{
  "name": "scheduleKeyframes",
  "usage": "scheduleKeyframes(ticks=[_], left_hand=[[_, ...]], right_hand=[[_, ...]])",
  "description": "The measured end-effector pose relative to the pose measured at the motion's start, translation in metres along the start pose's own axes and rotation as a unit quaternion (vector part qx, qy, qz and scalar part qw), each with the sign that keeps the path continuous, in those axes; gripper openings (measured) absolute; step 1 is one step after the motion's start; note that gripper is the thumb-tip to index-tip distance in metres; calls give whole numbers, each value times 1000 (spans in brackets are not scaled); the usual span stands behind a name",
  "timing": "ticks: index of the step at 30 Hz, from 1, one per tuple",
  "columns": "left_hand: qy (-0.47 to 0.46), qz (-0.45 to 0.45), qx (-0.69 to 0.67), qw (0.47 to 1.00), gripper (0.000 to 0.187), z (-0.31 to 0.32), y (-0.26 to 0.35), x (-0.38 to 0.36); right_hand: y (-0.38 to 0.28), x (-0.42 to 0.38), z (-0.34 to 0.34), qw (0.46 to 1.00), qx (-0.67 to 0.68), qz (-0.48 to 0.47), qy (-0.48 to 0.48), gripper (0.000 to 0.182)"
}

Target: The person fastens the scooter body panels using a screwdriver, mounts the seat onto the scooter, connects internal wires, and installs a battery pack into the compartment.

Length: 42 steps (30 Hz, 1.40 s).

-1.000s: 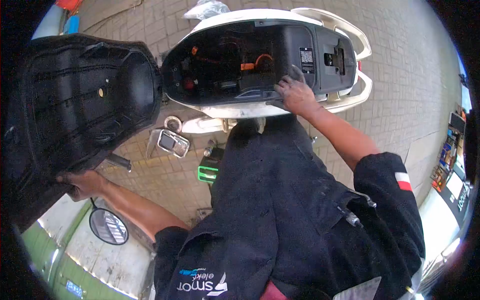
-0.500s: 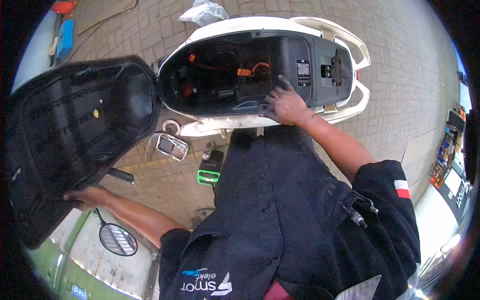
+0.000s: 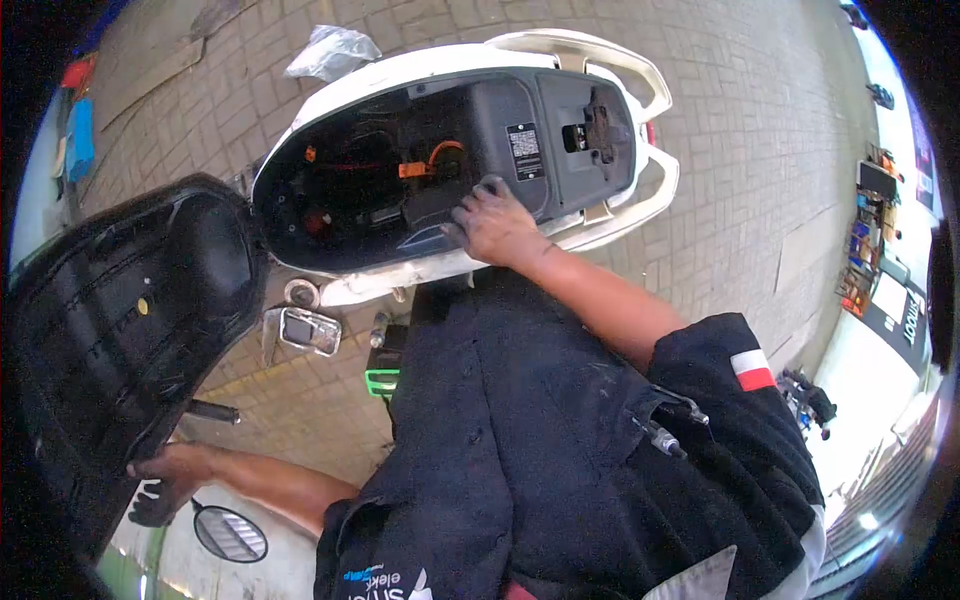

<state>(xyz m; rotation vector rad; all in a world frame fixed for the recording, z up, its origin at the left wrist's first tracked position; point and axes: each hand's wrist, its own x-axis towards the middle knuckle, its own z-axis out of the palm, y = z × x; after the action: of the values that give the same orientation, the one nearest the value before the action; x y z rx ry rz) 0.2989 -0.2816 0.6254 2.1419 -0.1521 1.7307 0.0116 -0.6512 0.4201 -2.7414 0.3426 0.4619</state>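
Note:
A white scooter (image 3: 375,275) stands before me, its dark underseat compartment (image 3: 470,95) uncovered. My right hand (image 3: 492,225) rests at the near rim of that compartment, fingers slightly bent and apart, holding nothing I can see. Inside lie an orange connector (image 3: 412,170) and an orange cable (image 3: 447,146). On the left the black seat (image 3: 110,330) is swung up with its underside towards me. My left hand (image 3: 178,478) is at the seat's lower edge, thumb side touching it and the other fingers spread below. Part of this hand's contact with the seat is hard to make out.
A round mirror (image 3: 230,533) and a handlebar grip (image 3: 213,411) are near my left arm. On the paving are a metal tray (image 3: 310,331), a round part (image 3: 301,292) and a black-and-green device (image 3: 382,382). A plastic bag (image 3: 333,54) lies beyond the scooter.
The view has shifted, so the scooter sits further left. My left hand's fingers now show spread below the seat edge. My right hand stays at the rim, its fingers more bent.

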Motion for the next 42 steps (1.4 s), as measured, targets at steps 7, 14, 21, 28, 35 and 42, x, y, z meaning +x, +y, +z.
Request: scheduleKeyframes(ticks=[7,14,21,28,35,42], left_hand=[[-189,-115,-175,959,51,-7,78,-44],[-443,-234,-269,823,30,-21,95,-113],[-862,-66,-159,476,54,-56,76,-230],[-802,19,-203,561,42,-65,111,-288],[-805,10,-189,562,36,-43,121,-288],[-767,-163,-136,605,30,110,87,-372]], right_hand=[[-11,-5,-16,992,56,-27,107,36],[-16,15,2,989,-17,-18,143,35],[-24,18,-2,996,-46,6,71,38],[-26,22,5,995,-85,-1,60,34],[-14,77,39,992,1,89,-93,35],[-4,150,51,981,79,150,-92,49]])
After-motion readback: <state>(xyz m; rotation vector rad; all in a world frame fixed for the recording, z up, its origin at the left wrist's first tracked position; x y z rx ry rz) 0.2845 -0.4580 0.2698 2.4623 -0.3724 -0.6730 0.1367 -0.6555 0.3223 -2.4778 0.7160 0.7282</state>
